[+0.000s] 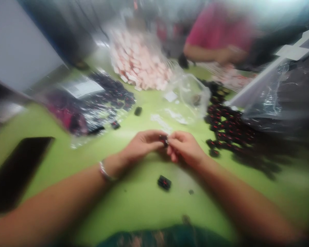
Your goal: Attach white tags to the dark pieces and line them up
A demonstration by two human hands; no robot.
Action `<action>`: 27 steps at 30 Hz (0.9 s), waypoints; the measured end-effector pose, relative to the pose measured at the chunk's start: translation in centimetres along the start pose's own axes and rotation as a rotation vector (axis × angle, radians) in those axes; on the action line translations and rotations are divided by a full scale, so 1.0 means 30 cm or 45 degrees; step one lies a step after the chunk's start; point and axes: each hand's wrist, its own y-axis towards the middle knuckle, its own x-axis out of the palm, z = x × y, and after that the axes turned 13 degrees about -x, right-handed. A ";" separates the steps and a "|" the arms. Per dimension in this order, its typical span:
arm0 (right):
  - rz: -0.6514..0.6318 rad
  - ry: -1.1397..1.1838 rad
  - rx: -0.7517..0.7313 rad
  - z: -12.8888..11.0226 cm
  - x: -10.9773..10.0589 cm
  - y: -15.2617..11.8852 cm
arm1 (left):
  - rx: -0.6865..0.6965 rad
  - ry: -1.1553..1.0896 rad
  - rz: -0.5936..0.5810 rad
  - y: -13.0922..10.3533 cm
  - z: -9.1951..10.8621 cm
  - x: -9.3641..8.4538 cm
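Note:
Between my two hands, over the green table [141,202], is a small black part [163,140] with a bit of red on it. My left hand [146,144] pinches it between thumb and fingers from the left. The fingertips of my right hand [184,147] are pressed together at its right side; whether they hold something small of their own is hidden by blur. Nearer to me on the table lies a black block [164,182] with a red mark. A small black piece [138,110] lies beyond my left hand.
Clear bags of dark parts [110,96] lie at the left, near a dark flat object [18,171]. Pale pink pieces [139,61] fill a bag at the back. Black-and-red parts [226,127] are heaped at the right. A person in pink [216,34] sits across.

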 end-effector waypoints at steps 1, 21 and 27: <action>0.005 -0.002 -0.003 -0.001 0.000 -0.001 | 0.000 -0.006 -0.001 0.000 0.000 0.000; 0.007 -0.554 -0.121 -0.010 0.014 0.012 | 0.449 0.830 0.142 0.000 0.059 -0.043; -0.486 -0.870 -0.153 -0.009 0.030 -0.012 | 0.425 1.694 0.591 0.052 0.116 -0.233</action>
